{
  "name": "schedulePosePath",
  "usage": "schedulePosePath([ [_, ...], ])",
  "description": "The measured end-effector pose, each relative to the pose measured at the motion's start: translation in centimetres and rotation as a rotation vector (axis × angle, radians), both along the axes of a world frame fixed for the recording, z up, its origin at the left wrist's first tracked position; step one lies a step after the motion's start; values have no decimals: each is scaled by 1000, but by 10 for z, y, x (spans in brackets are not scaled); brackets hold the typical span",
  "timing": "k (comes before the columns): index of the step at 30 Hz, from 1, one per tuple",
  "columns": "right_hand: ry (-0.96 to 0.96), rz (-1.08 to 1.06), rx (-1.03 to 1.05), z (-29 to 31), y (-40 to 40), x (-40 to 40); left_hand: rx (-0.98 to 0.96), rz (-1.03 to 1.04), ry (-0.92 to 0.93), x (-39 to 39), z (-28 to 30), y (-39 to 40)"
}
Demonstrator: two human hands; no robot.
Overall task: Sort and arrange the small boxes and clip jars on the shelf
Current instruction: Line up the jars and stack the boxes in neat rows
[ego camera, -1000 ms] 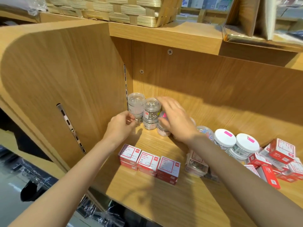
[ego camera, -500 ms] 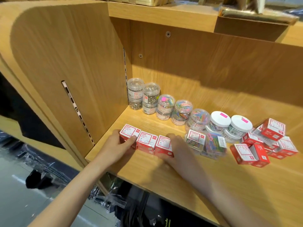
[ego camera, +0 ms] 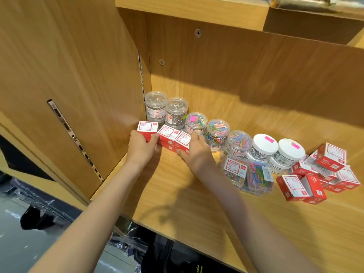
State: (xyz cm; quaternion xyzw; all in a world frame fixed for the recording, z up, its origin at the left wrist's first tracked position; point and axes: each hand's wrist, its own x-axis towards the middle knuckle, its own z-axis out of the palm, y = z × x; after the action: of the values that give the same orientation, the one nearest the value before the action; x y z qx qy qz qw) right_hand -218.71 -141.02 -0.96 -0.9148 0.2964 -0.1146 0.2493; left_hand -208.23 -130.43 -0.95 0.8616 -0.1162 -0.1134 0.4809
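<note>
A row of three red-and-white small boxes [ego camera: 168,133], stacked two high, sits on the wooden shelf [ego camera: 177,198] just in front of the clip jars. My left hand [ego camera: 140,148] grips the left-end box [ego camera: 147,126]. My right hand [ego camera: 197,154] grips the right-end box [ego camera: 182,139]. Behind them two tall jars of silver clips [ego camera: 155,107] stand in the back left corner. Three jars of coloured clips [ego camera: 216,131] run rightward from them, then two white-lidded jars [ego camera: 265,146].
Two clear boxes of coloured clips [ego camera: 254,176] lie in front of the white-lidded jars. A loose heap of red boxes [ego camera: 331,160] fills the right end. The side panel [ego camera: 78,75] walls the left, and an upper shelf [ego camera: 197,8] hangs overhead.
My hands left the jars and took hold of the three-box row at the front edge. They have since slid it back against the jars.
</note>
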Motion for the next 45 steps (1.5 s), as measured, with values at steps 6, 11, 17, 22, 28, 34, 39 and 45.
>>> schedulePosePath([
  [6,-191,-25,-39,-4,-2,-10,-140,30,-158,-9,-17,8],
  [11,-185,-44,-112,-4,1,-17,-230,75,-140,-33,-20,12],
  [17,-236,7,-219,-7,1,-8,-208,47,-117,-6,-21,-3],
  [22,-299,12,-219,-10,0,-12,-299,32,-118,-17,-30,3],
  [28,-285,13,-220,-14,0,-2,-247,-123,-120,-3,-37,-10],
  [34,-235,66,-296,4,-2,-21,-296,-137,-114,-15,-36,3],
  [39,-343,-16,-294,22,-34,-100,-357,-334,-131,-65,-27,-5],
  [45,-291,-81,-148,9,-62,-178,-283,-766,-118,-113,-33,-34],
])
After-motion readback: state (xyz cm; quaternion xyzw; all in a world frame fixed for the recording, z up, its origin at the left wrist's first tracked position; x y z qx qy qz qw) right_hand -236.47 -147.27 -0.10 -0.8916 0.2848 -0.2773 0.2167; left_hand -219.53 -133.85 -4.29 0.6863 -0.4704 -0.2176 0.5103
